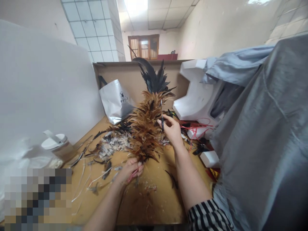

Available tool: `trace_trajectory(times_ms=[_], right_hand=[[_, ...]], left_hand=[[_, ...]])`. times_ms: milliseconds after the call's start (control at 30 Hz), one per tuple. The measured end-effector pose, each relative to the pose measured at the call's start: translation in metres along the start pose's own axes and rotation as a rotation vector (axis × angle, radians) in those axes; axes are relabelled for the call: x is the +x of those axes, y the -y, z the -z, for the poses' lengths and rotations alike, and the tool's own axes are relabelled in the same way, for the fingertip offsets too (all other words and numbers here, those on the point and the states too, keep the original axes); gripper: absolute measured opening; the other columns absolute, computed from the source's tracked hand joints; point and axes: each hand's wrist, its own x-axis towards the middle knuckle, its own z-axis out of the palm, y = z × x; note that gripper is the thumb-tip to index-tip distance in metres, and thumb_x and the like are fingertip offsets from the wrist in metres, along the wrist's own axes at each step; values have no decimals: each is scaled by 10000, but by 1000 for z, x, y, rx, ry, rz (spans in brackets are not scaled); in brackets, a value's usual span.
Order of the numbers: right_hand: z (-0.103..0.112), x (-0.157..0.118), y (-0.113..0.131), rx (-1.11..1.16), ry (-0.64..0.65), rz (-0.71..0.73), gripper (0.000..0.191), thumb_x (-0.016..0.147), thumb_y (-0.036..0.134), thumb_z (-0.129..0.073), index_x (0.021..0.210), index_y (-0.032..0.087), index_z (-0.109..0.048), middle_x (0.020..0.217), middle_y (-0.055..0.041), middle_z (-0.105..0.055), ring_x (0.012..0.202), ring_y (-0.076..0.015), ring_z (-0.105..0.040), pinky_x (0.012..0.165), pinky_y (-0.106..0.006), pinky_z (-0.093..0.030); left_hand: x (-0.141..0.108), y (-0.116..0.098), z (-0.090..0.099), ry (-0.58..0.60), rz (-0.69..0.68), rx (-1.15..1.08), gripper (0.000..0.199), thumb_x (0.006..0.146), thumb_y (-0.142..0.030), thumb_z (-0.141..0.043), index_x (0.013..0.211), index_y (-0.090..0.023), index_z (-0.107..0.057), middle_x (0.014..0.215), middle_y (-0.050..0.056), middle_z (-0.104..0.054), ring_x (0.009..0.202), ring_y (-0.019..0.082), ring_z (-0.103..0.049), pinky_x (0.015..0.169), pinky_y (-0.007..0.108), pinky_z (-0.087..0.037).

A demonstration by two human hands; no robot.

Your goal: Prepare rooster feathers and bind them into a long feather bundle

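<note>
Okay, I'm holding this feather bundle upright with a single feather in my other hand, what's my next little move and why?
Probably tuck the single feather into the feather bundle near its brown middle. The right hand pinches it right beside the plumes, while the left hand grips the bundle's base with red string, so the bundle looks steady enough to take it.

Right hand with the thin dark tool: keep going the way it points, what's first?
The right hand points left, holding a thin dark tool. It would first meet the brown feather bundle, already at its fingertips, though depth is unclear.
</note>
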Motion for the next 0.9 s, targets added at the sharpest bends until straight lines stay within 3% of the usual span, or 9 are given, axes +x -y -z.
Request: trace_trajectory(times_ms=[200, 500, 667, 900], right_hand=[[12, 2, 9, 46, -55, 70, 450, 657, 364, -657, 1055, 158, -614, 863, -51, -654, 773, -170, -585, 740, -306, -467], [25, 4, 13, 129, -107, 12, 478, 641, 392, -668, 1035, 125, -622, 666, -15, -610, 637, -144, -557, 623, -277, -464], [29, 6, 14, 161, -104, 3, 506, 638, 404, -672, 1066, 143, -603, 827, -51, -662, 779, -178, -601, 692, -298, -488], [37, 13, 3, 204, -224, -7, 504, 635, 430, -673, 1037, 131, -619, 886, -65, -680, 815, -178, -618, 750, -305, -491]], left_hand=[[-3, 2, 1, 54, 15, 11, 339, 681, -367, -674, 568, -160, -430, 451, -37, -420, 361, 48, -317, 391, 207, -178], [-6, 1, 4, 27, 77, 30, 371, 634, -402, -703, 559, -158, -433, 443, -37, -405, 351, 43, -314, 386, 205, -195], [-9, -2, 3, 24, 102, 66, 423, 598, -443, -715, 545, -158, -407, 427, -50, -368, 340, 34, -289, 380, 197, -180], [-11, 2, 12, 50, 126, 71, 425, 595, -436, -717, 554, -151, -404, 434, -57, -362, 359, 30, -294, 382, 184, -206]])
